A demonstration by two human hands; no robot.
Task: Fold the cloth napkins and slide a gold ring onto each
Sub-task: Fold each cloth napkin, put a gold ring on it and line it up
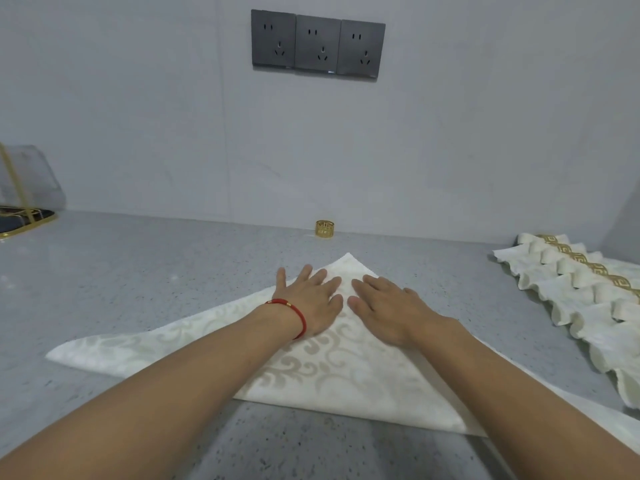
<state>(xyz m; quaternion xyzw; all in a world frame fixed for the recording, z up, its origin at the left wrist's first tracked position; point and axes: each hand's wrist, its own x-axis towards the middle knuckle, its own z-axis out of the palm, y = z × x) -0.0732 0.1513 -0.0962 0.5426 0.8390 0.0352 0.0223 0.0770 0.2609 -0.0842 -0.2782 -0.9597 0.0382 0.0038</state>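
A cream damask napkin lies folded into a triangle on the grey speckled counter, its point toward the wall. My left hand, with a red cord bracelet at the wrist, presses flat on the cloth near the point, fingers straight and spread. My right hand lies flat beside it on the same cloth, fingers straight. A single gold ring stands on the counter by the wall, beyond the napkin's point and apart from both hands.
A row of several folded napkins with gold rings runs along the right side of the counter. A gold-framed rack stands at the far left. Dark wall sockets sit above on the grey wall.
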